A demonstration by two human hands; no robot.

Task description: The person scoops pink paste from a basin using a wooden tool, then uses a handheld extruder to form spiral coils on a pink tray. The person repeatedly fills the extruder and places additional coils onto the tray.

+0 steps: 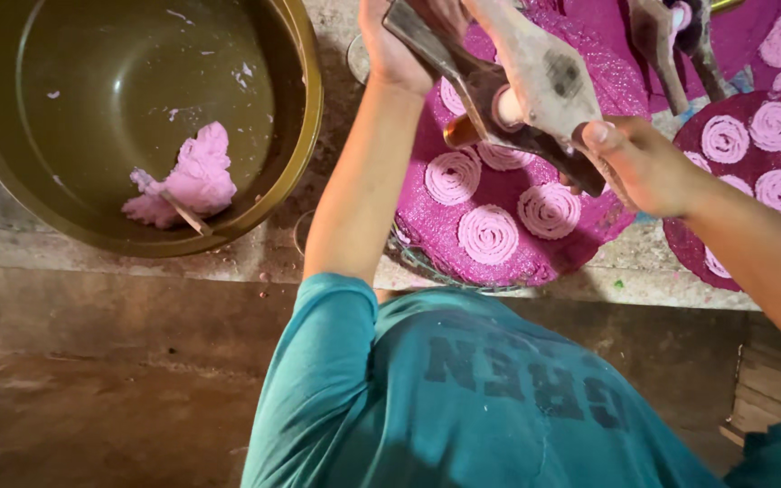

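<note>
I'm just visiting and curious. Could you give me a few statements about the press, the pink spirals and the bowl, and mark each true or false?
1. Both hands, left hand and right hand, grip the wooden two-handled dough press. True.
2. The pink spiral dough coils lie on a white metal tray. False: they lie on a round magenta woven mat.
3. The large brass-coloured round bowl holds a lump of pink dough. True.
4. The bowl is filled to its rim with dough. False: only one small lump sits inside.
5. The person wears a red shirt. False: a teal shirt.
</note>
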